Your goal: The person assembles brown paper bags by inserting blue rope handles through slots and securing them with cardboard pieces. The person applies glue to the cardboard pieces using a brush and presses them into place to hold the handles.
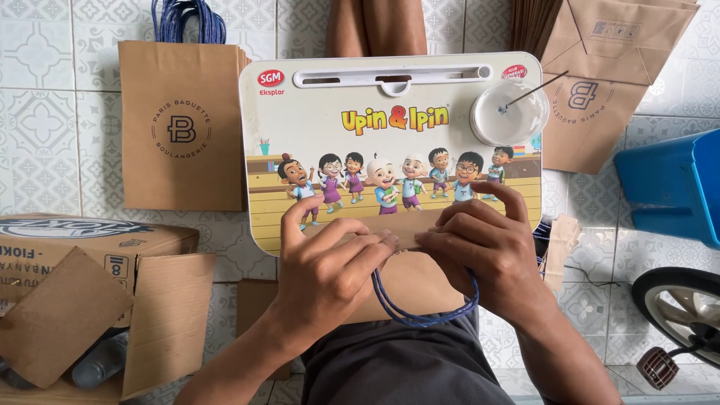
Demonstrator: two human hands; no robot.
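Brown paper bag (420,281) lies flat on the near edge of the cartoon lap tray (300,112), long axis running left to right, blue cord handle (420,319) looping toward the person's lap. Left hand (330,270) and right hand (487,255) both press curled fingers on its top fold. Up at the tray's far right corner sits a white glue bowl (510,112). Left of the tray lies a stack of finished bags (180,124).
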